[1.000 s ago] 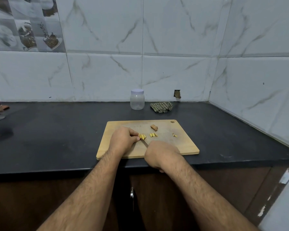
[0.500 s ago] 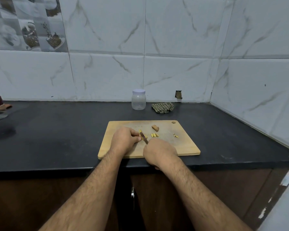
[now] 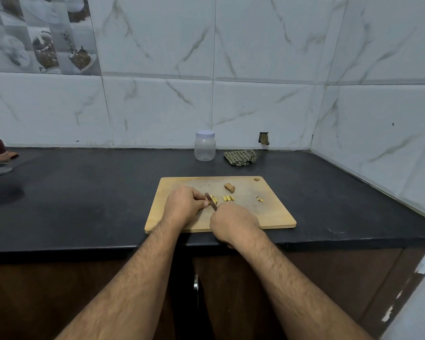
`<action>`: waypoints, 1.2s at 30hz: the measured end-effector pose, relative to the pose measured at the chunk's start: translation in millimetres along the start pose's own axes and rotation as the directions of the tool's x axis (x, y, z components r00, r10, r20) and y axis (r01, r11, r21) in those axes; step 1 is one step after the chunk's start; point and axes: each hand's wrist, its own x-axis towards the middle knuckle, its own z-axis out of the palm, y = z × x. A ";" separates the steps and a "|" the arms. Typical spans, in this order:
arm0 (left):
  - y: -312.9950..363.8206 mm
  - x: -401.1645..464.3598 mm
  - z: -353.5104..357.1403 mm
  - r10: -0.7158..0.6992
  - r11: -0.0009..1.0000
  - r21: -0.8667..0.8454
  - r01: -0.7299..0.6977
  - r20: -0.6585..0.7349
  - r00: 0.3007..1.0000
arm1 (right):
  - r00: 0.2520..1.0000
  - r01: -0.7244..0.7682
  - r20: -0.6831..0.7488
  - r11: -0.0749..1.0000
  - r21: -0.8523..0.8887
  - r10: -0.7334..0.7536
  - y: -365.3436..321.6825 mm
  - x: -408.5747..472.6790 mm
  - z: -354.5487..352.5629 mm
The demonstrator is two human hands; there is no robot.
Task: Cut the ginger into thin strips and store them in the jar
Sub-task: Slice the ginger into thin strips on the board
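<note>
Left hand (image 3: 185, 207) curled, pinning ginger pieces (image 3: 214, 199) at its fingertips; right hand (image 3: 233, 225) gripping knife (image 3: 211, 201) just beside them. Closed jar (image 3: 205, 148) well beyond both hands.

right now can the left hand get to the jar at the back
Probably yes: the counter between the left hand and the lidded jar looks bare, but that hand is pinning ginger.
</note>
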 end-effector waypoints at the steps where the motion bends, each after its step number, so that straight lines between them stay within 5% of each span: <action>1: 0.0 0.2 0.0 -0.002 1.000 -0.007 0.002 -0.002 1.000 | 1.000 0.001 0.003 1.000 -0.002 -0.001 -0.2 -0.1 -0.2; 36: 3.9 -2.3 -3.1 -0.015 1.000 0.010 0.015 0.010 1.000 | 0.996 -0.001 0.094 0.997 -0.079 0.009 -8.7 9.4 -4.1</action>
